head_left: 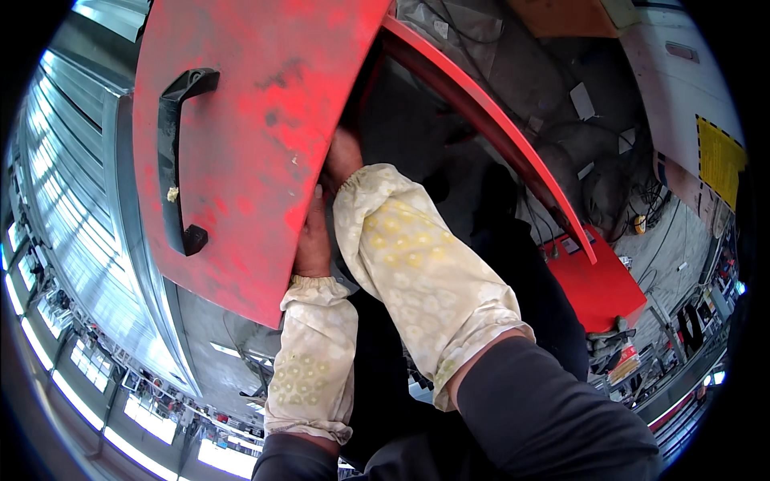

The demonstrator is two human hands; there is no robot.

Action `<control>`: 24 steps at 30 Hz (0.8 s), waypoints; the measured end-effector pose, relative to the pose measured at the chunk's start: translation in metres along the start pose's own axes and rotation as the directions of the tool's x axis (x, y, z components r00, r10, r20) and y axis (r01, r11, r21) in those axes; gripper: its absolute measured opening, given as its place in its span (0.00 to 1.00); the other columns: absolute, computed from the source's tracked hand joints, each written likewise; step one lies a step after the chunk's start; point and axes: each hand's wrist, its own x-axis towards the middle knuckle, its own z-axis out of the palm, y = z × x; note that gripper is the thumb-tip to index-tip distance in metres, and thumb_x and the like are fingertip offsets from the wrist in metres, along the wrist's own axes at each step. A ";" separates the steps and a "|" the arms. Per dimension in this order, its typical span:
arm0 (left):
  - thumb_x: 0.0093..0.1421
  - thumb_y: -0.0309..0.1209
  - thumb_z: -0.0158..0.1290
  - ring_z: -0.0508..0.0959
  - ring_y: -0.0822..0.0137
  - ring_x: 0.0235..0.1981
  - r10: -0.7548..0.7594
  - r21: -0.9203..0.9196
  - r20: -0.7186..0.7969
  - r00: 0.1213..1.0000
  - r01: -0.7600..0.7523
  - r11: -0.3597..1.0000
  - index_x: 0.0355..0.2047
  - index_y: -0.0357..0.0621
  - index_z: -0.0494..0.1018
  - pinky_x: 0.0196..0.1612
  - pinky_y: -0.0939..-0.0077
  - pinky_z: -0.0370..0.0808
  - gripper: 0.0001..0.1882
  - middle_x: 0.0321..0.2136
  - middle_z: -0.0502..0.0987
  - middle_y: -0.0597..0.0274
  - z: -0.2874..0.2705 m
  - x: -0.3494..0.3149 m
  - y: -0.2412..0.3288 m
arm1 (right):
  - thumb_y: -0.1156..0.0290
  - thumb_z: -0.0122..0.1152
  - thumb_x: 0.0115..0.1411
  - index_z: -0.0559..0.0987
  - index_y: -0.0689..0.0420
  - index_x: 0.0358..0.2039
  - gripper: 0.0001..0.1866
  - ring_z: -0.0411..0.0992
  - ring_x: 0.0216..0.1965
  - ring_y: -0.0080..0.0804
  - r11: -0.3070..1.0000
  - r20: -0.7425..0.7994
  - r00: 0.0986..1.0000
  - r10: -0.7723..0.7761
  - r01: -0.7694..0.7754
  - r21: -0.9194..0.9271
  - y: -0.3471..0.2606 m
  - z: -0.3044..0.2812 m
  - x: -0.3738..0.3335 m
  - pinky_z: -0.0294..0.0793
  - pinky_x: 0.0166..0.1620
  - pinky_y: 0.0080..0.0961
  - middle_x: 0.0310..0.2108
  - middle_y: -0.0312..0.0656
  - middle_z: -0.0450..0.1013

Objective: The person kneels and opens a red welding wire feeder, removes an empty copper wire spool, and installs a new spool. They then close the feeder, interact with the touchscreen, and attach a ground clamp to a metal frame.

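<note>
A large red panel (241, 152), scuffed grey in patches, slants across the left and middle, with a black bar handle (170, 160) on its face. My left hand (313, 244) is at the panel's lower right edge. One straight digit shows along that edge; the other fingers are hidden behind the panel. Just above it, my right hand (345, 156) reaches in behind the same edge, its fingers out of sight. Pale patterned sleeve covers (409, 248) reach from both wrists up the forearms. What either hand touches behind the panel cannot be seen.
A curved red rim (513, 136) arcs right of my arms, around a dark opening. Beyond it are cables (642, 196) and a red box-like part (597, 280). A pale panel with a yellow label (719, 160) stands far right. Ribbed metal sheeting (80, 184) runs along the left.
</note>
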 end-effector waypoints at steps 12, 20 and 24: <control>0.69 0.41 0.52 0.80 0.51 0.42 0.130 0.280 -0.059 0.990 -0.109 0.954 0.49 0.32 0.76 0.46 0.62 0.75 0.21 0.44 0.80 0.45 -0.001 0.007 -0.023 | 0.58 0.47 0.68 0.77 0.54 0.53 0.19 0.77 0.38 0.49 0.683 -0.008 0.991 0.137 -0.100 -0.723 -0.005 -0.015 0.010 0.76 0.43 0.38 0.40 0.56 0.77; 0.68 0.40 0.53 0.80 0.49 0.42 0.276 0.340 -0.060 0.959 -0.240 0.909 0.50 0.32 0.76 0.46 0.61 0.76 0.21 0.44 0.80 0.43 0.000 0.005 -0.039 | 0.52 0.42 0.70 0.78 0.49 0.53 0.22 0.77 0.36 0.59 0.047 0.117 0.992 0.054 0.115 -0.992 -0.029 -0.047 -0.006 0.75 0.42 0.45 0.34 0.61 0.77; 0.67 0.40 0.54 0.80 0.48 0.41 0.361 0.345 -0.180 0.915 -0.285 0.894 0.48 0.32 0.76 0.45 0.60 0.76 0.21 0.43 0.81 0.44 0.015 0.027 -0.061 | 0.49 0.44 0.69 0.79 0.48 0.51 0.22 0.77 0.37 0.58 -0.134 0.176 0.977 0.116 0.191 -0.972 -0.023 -0.033 0.007 0.75 0.41 0.48 0.33 0.63 0.76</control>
